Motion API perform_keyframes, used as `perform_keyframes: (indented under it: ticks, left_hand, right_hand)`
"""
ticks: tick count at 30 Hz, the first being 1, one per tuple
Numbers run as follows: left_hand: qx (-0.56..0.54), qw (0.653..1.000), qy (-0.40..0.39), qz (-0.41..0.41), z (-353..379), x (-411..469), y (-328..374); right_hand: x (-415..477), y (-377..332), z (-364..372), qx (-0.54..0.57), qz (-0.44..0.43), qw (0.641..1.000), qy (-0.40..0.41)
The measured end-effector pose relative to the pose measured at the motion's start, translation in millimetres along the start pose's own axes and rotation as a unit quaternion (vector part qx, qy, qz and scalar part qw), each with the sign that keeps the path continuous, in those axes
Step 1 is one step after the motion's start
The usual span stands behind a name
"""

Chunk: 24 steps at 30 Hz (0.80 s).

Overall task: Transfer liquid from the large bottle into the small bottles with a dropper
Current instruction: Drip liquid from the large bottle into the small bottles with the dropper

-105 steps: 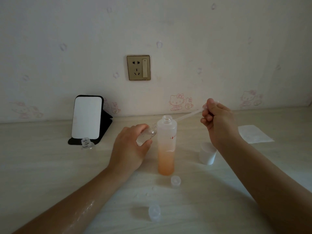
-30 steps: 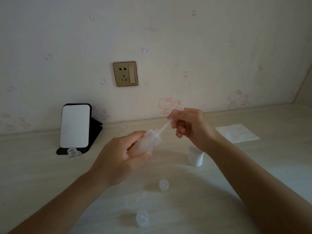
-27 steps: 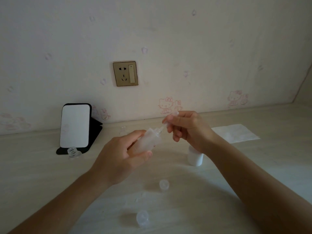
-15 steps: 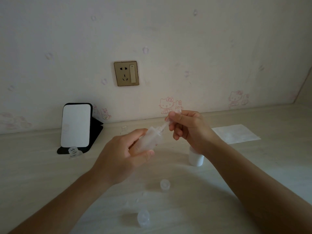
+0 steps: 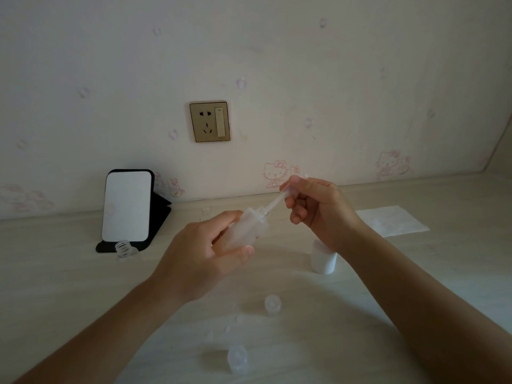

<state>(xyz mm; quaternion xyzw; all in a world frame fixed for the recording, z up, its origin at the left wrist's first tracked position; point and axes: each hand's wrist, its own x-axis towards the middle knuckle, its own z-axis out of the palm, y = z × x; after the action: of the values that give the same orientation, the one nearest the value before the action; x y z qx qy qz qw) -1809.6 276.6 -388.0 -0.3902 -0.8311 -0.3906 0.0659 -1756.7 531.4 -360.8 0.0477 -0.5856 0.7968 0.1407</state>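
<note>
The bottle (image 5: 243, 231) is gripped tilted by the left hand (image 5: 199, 261), above the middle of the counter (image 5: 83, 286). The dropper (image 5: 274, 202), tip in its mouth, is pinched by the right hand (image 5: 318, 209). It should be squeezed and let go slowly.

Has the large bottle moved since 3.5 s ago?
Yes: the large bottle no longer stands behind the small cap; the left hand holds it raised and tilted.
</note>
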Motion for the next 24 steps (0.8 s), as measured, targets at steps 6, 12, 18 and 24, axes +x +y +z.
perform_keyframes:
  ticks: [6,12,18,24]
  left_hand:
    - [-0.001,1.0,0.021,-0.007,-1,1,-4]
    - [-0.008,0.997,0.077,0.002,-5,2,-8]
    - [-0.124,0.971,0.204,-0.002,-11,0,-12]
    - [-0.177,0.934,0.307,-0.044,-15,10,-24]
  right_hand:
    - [0,-7,-3,0.065,-0.021,0.995,0.078]
    - [1,-15,-11,0.138,-0.042,0.968,0.206]
    - [3,-14,-18,0.169,-0.048,0.954,0.241]
    - [4,-11,-16,0.144,-0.043,0.96,0.237]
